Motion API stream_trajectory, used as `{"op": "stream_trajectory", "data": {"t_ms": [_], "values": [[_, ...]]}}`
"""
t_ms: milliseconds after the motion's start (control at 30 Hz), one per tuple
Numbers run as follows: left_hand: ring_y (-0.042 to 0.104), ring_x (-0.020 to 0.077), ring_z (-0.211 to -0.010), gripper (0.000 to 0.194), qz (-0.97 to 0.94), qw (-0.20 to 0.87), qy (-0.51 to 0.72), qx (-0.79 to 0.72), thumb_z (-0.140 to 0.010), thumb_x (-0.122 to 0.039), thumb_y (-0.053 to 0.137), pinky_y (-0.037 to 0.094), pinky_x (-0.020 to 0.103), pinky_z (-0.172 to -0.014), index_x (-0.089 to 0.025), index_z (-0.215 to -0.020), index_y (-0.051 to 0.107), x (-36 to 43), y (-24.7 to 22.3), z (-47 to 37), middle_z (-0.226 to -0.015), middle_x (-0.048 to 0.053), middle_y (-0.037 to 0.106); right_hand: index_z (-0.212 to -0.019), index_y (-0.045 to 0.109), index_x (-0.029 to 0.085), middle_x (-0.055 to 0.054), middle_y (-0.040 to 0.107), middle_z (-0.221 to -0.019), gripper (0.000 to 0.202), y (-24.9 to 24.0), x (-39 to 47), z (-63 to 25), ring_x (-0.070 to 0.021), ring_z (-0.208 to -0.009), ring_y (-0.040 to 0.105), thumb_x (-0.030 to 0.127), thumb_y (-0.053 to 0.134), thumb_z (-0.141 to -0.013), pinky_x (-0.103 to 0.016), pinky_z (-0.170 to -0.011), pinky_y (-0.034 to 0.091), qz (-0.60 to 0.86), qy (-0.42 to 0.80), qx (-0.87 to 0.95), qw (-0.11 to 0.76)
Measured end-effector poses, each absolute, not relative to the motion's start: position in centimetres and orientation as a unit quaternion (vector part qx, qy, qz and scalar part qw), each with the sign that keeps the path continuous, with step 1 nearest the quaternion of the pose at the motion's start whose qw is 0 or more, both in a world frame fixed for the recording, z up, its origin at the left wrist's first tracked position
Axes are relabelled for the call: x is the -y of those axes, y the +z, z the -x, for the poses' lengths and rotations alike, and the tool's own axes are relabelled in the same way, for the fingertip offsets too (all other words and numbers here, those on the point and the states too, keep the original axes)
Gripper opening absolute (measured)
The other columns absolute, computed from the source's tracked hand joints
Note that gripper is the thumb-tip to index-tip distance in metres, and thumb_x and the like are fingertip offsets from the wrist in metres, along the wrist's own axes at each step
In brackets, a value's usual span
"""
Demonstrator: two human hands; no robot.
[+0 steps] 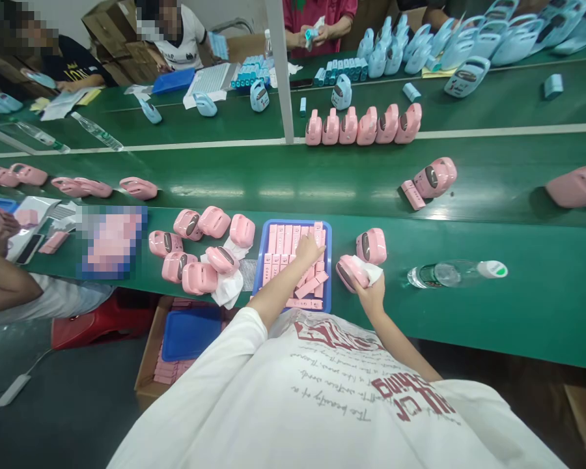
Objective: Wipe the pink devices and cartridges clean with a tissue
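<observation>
Reaching into the shallow blue plastic tray, the left hand rests on the rows of small pink rectangular blocks; its fingertips press down among the blocks near the tray's far right corner, fingers curled close together — whether a block is pinched between them cannot be told. The right hand grips a rounded pink plastic device with a dark oval window together with a white cloth, fingers wrapped around both from below. This device lies tilted, just right of the tray and close to the near edge of the green work surface.

A second pink device stands just beyond the held one, nearly touching it. To the right, a clear plastic bottle with a white cap lies on its side; between it and the right hand the surface is bare, and bare surface continues past the bottle. Left of the tray, a cluster of pink devices and crumpled white cloths crowds up to the tray wall. Beyond the tray runs the darker green conveyor belt — its near edge passes close behind the tray rim. Loose blocks lie askew at the tray's near right corner.
</observation>
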State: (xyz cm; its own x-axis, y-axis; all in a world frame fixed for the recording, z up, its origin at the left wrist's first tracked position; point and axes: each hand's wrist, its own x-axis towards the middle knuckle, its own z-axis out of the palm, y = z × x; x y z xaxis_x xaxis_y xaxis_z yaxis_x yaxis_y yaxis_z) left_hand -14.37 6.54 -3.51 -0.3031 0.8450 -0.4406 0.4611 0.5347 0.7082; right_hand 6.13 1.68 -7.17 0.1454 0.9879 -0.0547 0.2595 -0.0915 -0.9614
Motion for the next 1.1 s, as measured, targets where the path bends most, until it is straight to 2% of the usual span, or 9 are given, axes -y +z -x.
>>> {"op": "stream_trajectory", "data": {"t_ms": [100, 200, 333, 433, 533, 600, 800, 967, 1100], "values": [[0.043, 0.0329, -0.123, 0.045, -0.418, 0.442, 0.269, -0.747, -0.077, -0.023, 0.065, 0.032, 0.041, -0.1, -0.01, -0.116, 0.047, -6.7, -3.3, 15.2, -0.126, 0.024, 0.05, -0.091, 0.061, 0.016, -0.01, 0.063, -0.098, 0.061, -7.3, -1.4, -7.4, -0.0279, -0.098, 0.056, 0.054, 0.078, -0.046, -0.047, -0.096, 0.041, 0.588, 0.462, 0.487, 0.452], [0.05, 0.0247, -0.114, 0.038, -0.418, 0.477, 0.326, -0.701, -0.078, -0.022, 0.061, 0.036, 0.036, -0.097, -0.015, -0.113, 0.048, -5.9, -1.8, 15.9, -0.119, 0.015, 0.056, -0.083, 0.061, 0.017, -0.007, 0.063, -0.081, 0.047, -7.3, -1.3, -9.2, -0.0241, -0.083, 0.059, 0.058, 0.067, -0.063, -0.043, -0.084, 0.048, 0.609, 0.483, 0.419, 0.469], [0.057, 0.0121, -0.072, 0.026, -0.407, 0.546, 0.392, -0.619, -0.083, -0.035, 0.053, 0.046, 0.027, -0.07, -0.018, -0.102, 0.048, -3.9, 1.7, 15.3, -0.094, 0.005, 0.06, -0.086, 0.056, 0.02, -0.005, 0.064, -0.084, 0.042, -6.7, -2.4, -10.7, -0.0222, -0.083, 0.062, 0.06, 0.054, -0.072, -0.04, -0.075, 0.053, 0.627, 0.489, 0.318, 0.516], [0.049, 0.0084, -0.05, 0.039, -0.366, 0.643, 0.455, -0.496, -0.075, -0.055, 0.06, 0.041, 0.024, -0.052, -0.019, -0.087, 0.049, -1.9, 4.1, 14.0, -0.067, -0.003, 0.053, -0.092, 0.058, 0.021, -0.007, 0.066, -0.102, 0.037, -4.7, -3.5, -10.6, -0.0243, -0.097, 0.063, 0.051, 0.055, -0.072, -0.044, -0.08, 0.055, 0.579, 0.556, 0.265, 0.534], [0.05, 0.0096, -0.048, 0.053, -0.296, 0.737, 0.482, -0.37, -0.064, -0.067, 0.067, 0.039, 0.024, -0.047, -0.018, -0.075, 0.051, -0.2, 5.7, 12.6, -0.06, -0.003, 0.049, -0.102, 0.06, 0.021, -0.007, 0.064, -0.115, 0.034, -1.2, -4.1, -9.5, -0.0255, -0.112, 0.059, 0.038, 0.059, -0.072, -0.047, -0.09, 0.053, 0.51, 0.628, 0.227, 0.543], [0.052, 0.0104, -0.053, 0.056, -0.254, 0.777, 0.465, -0.341, -0.064, -0.07, 0.065, 0.04, 0.024, -0.048, -0.015, -0.075, 0.057, 0.5, 6.4, 12.0, -0.065, 0.0, 0.052, -0.104, 0.061, 0.021, -0.005, 0.066, -0.114, 0.034, 1.3, -4.2, -8.4, -0.0252, -0.115, 0.058, 0.033, 0.06, -0.073, -0.045, -0.094, 0.051, 0.488, 0.644, 0.231, 0.542], [0.049, 0.0093, -0.052, 0.059, -0.212, 0.849, 0.423, -0.235, -0.07, -0.061, 0.067, 0.037, 0.023, -0.047, -0.014, -0.104, 0.065, 1.5, 8.3, 11.0, -0.068, 0.0, 0.05, -0.098, 0.063, 0.018, -0.006, 0.069, -0.104, 0.028, 7.0, -4.4, -5.6, -0.0238, -0.111, 0.06, 0.03, 0.061, -0.074, -0.039, -0.1, 0.048, 0.456, 0.632, 0.256, 0.572], [0.047, 0.0087, -0.049, 0.043, -0.176, 0.863, 0.402, -0.251, -0.085, -0.051, 0.053, 0.036, 0.022, -0.045, -0.014, -0.103, 0.062, 1.9, 9.2, 10.4, -0.066, 0.001, 0.05, -0.096, 0.065, 0.018, -0.006, 0.069, -0.104, 0.033, 9.0, -4.0, -4.4, -0.0244, -0.109, 0.061, 0.041, 0.066, -0.073, -0.038, -0.096, 0.05, 0.426, 0.621, 0.302, 0.584], [0.032, 0.0038, -0.037, 0.055, -0.143, 0.883, 0.395, -0.207, -0.081, -0.067, 0.047, 0.02, 0.017, -0.034, -0.014, -0.092, 0.059, 2.1, 9.1, 10.3, -0.06, -0.003, 0.045, -0.097, 0.067, 0.018, -0.007, 0.071, -0.096, 0.044, 9.1, -3.3, -4.0, -0.0244, -0.099, 0.065, 0.056, 0.066, -0.074, -0.036, -0.084, 0.055, 0.423, 0.612, 0.374, 0.554]]}}
